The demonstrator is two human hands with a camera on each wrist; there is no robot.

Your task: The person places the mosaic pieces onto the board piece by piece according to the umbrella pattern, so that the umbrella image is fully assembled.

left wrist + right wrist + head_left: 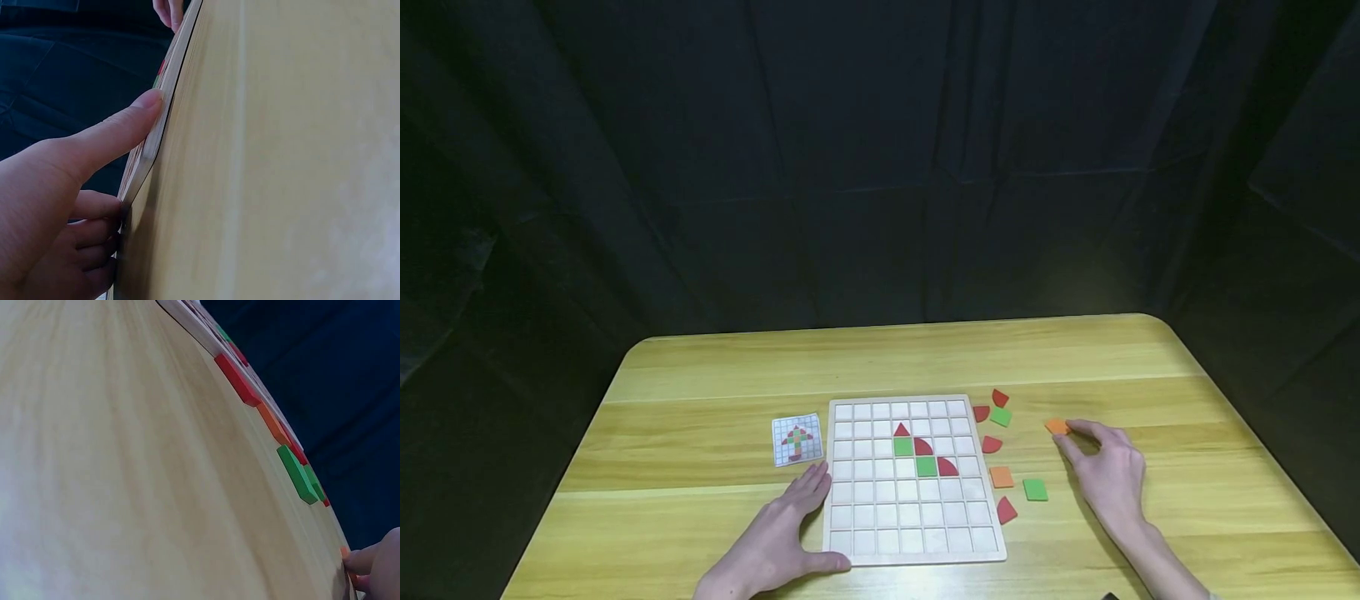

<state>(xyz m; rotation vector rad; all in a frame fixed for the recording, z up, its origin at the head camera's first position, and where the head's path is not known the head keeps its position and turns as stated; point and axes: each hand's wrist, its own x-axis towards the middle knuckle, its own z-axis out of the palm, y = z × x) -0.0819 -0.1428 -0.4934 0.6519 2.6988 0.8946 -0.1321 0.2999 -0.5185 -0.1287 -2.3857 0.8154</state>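
A pale wooden grid board point(880, 517) lies on the table near the front edge. In its cells sit a red triangle point(901, 430), two green squares point(902, 447) and two red quarter-rounds point(947, 467). My left hand point(797, 517) lies flat on the table, fingers along the board's left edge and thumb point(112, 134) against its front corner. To the right of the board, my right hand point(1067, 437) pinches a small orange square point(1056, 426) lying on the table, between index fingertip and thumb. The right wrist view shows only a fingertip point(375, 565) at that orange square point(345, 555).
Loose pieces lie between the board and my right hand: red ones point(992, 444), a green square point(1035, 489) and an orange square point(1002, 477). A small pattern card point(797, 439) lies left of the board. The wooden table point(887, 358) has rounded corners, with dark cloth behind.
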